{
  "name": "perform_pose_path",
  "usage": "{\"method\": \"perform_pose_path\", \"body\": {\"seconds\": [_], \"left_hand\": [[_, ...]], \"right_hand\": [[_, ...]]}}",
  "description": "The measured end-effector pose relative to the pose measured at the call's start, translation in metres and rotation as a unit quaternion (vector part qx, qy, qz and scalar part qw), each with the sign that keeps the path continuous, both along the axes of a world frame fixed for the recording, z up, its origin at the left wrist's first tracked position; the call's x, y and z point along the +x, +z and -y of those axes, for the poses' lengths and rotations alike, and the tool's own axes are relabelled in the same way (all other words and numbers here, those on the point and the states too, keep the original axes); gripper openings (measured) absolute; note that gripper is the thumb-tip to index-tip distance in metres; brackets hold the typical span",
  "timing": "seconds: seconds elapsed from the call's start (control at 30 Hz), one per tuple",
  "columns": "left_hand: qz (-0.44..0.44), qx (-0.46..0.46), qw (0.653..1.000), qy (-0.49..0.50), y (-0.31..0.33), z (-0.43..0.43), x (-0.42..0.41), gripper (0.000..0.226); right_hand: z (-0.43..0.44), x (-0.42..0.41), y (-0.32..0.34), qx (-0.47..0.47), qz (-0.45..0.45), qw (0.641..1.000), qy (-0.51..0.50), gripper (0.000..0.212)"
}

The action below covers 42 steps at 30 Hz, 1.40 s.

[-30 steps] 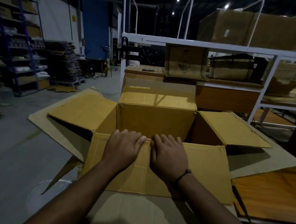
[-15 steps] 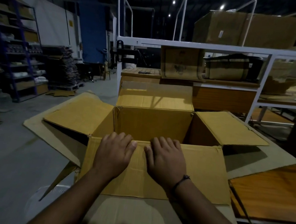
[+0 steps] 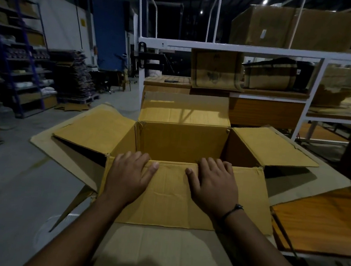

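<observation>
Cardboard box (image 3: 182,142): sitting open on a cardboard sheet (image 3: 307,184) over the desk (image 3: 322,222), all four flaps spreading outward. Pressing down on the near flap (image 3: 170,199) with left hand (image 3: 129,177) and right hand (image 3: 213,183), both lying flat, fingers fairly straight, gripping nothing. Fingertips reaching the rim, blurring into the dim light. Box floor hiding behind the near wall; forearms running off the bottom edge.

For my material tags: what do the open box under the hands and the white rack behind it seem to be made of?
Open box: corrugated cardboard, matt tan; creased flaps and faint fluting lines show it. White rack: probably painted metal tube, smooth, slightly glossy.
</observation>
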<state>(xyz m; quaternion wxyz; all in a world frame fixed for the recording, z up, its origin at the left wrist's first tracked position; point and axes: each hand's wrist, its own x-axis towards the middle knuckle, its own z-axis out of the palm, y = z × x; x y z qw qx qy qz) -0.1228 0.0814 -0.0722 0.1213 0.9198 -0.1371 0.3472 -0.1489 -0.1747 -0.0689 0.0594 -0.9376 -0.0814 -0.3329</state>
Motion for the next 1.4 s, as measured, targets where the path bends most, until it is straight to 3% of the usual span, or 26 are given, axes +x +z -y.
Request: {"method": "perform_pose_path", "body": {"seconds": [0.8,0.9,1.0,1.1,1.27,1.4], "left_hand": [[-0.011,-0.018,1.000,0.003,0.004,-0.014,0.003,0.042],[-0.051,0.014,0.999,0.013,0.016,-0.021,0.007,0.060],[-0.091,0.084,0.990,0.072,0.031,-0.036,0.014,0.084],[-0.154,0.068,0.980,0.103,0.034,-0.042,0.016,0.098],[-0.166,0.027,0.980,0.107,0.032,-0.037,0.011,0.106],[-0.215,0.049,0.972,0.086,0.047,-0.039,0.008,0.105]], "right_hand": [[0.044,-0.003,0.004,0.031,0.000,0.994,-0.104,0.053],[0.049,-0.001,0.008,0.012,-0.022,0.994,-0.110,0.062],[0.065,0.006,0.027,0.007,-0.111,0.982,-0.153,0.092],[0.075,0.007,0.038,0.023,-0.164,0.968,-0.188,0.116],[0.071,0.001,0.041,-0.005,-0.164,0.968,-0.192,0.121],[0.074,-0.001,0.050,-0.017,-0.199,0.963,-0.184,0.114]]}}
